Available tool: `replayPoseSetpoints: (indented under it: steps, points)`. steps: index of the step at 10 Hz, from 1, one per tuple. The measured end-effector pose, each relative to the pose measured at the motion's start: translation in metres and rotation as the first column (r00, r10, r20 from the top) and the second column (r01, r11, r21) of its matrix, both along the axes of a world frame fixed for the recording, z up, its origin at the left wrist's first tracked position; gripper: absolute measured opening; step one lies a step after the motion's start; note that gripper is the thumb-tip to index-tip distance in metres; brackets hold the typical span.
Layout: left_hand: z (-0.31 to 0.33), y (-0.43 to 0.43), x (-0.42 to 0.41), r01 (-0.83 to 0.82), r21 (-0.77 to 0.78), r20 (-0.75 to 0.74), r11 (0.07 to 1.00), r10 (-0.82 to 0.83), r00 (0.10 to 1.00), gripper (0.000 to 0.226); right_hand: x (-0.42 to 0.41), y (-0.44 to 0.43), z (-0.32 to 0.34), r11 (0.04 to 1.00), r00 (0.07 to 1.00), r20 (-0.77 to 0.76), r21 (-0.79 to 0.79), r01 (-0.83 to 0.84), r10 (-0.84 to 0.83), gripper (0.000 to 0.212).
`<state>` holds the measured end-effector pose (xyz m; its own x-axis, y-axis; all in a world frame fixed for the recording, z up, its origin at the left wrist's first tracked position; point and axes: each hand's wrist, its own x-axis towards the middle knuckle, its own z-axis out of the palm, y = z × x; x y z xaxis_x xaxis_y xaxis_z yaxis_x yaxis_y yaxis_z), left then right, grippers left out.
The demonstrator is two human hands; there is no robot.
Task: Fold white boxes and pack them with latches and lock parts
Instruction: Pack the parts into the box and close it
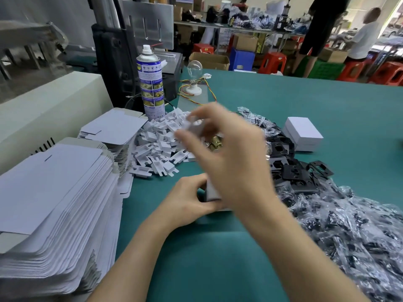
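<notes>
Gripping small box (pixel 212 190) just below frame centre: left hand (pixel 187 199) curled round its left side, box low over green worktop (pixel 218 258). Grey face of box towards camera. Cannot tell whether box top is open or closed.

Right hand (pixel 231 158) above and partly over the box, motion-blurred, fingertips pinching a white plastic piece (pixel 194 127) up and left of the box, clear of it. Right forearm crossing box's right side, hiding that part.

Around the hands:
- Pile of white plastic pieces (pixel 159 147) centre-left, just beyond left hand.
- Brass part (pixel 214 141) at pile's right edge, half hidden behind right hand.
- Big stack of flat box blanks (pixel 54 192) lower left; smaller stack (pixel 113 129) behind it at middle left, right against the pile.
- Finished white boxes (pixel 303 134) stacked right of centre, well apart from both hands.
- Black plates (pixel 292 171) between those boxes and right hand.
- Bagged parts (pixel 349 236) in clear plastic heaped lower right, beside right forearm.
- Spray can (pixel 150 83) upright and light bulb (pixel 194 70) in white socket, upper centre-left, behind the pile.
</notes>
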<state>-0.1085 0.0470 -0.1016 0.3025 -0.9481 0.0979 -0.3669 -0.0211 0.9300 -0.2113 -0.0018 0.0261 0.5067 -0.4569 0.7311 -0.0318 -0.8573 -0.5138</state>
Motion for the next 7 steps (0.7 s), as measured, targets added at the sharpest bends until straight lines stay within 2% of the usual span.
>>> replayPoseSetpoints:
  steps: [1,2,3,4,5,7]
  points:
    - [-0.005,-0.001,0.003,-0.011,-0.025,0.036,1.000,0.012,0.999,0.038,-0.036,-0.031,-0.008,0.992,0.993,-0.043,0.055,0.113,-0.111,0.019]
    - [-0.007,-0.001,0.003,0.009,-0.047,0.040,0.999,-0.007,0.999,0.034,-0.054,-0.046,-0.021,0.982,0.977,-0.096,-0.008,0.189,-0.189,0.013]
    - [-0.006,-0.001,0.004,-0.012,-0.036,0.038,0.999,0.013,0.999,0.032,-0.061,-0.045,-0.024,0.973,0.978,-0.013,-0.105,0.205,-0.207,0.015]
    - [-0.006,-0.001,0.004,-0.021,-0.024,0.018,0.999,0.022,1.000,0.031,-0.065,-0.045,-0.028,0.962,0.976,-0.027,-0.174,0.209,-0.216,0.017]
    - [-0.004,0.001,0.004,-0.018,-0.014,0.012,1.000,0.018,1.000,0.032,-0.064,-0.042,-0.036,0.952,0.954,-0.150,-0.206,0.228,-0.261,0.018]
    - [-0.003,0.000,0.004,-0.014,0.000,0.018,1.000,0.014,1.000,0.032,-0.065,-0.045,-0.049,0.945,0.930,-0.247,-0.249,0.211,-0.272,0.020]
